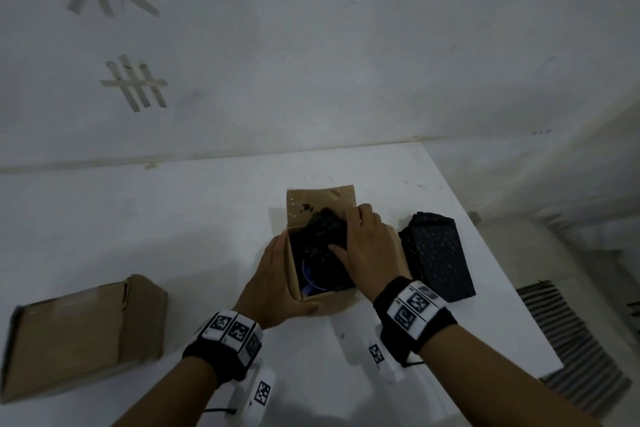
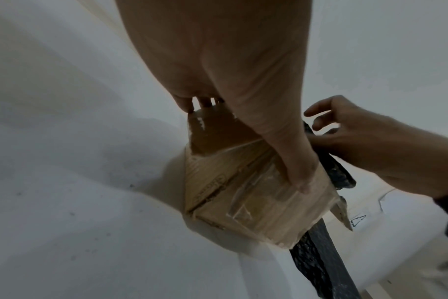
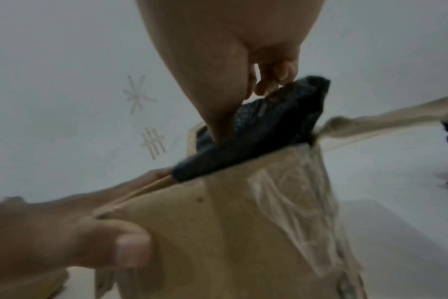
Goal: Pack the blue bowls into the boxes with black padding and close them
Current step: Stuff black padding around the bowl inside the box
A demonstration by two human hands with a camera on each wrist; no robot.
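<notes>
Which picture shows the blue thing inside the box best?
The head view: it looks down into the open box and shows the blue thing under the black wrap. Both wrist views show only the outside of the box and some black wrap, with no blue at all.

Your head camera looks down on the table (image 1: 104, 218) from above. Each wrist camera sits very close to the box (image 2: 243, 192), which all three views share.

1. Left hand (image 1: 275, 282): black wristband (image 1: 204, 354) carrying white blocks (image 1: 232, 328) with black square codes.
2. Right hand (image 1: 372, 250): matching wristband (image 1: 440, 328) (blocks likewise coded).
3. White coded mounts (image 1: 261, 392) under both wrists; thin black cable (image 1: 218, 411).
</notes>
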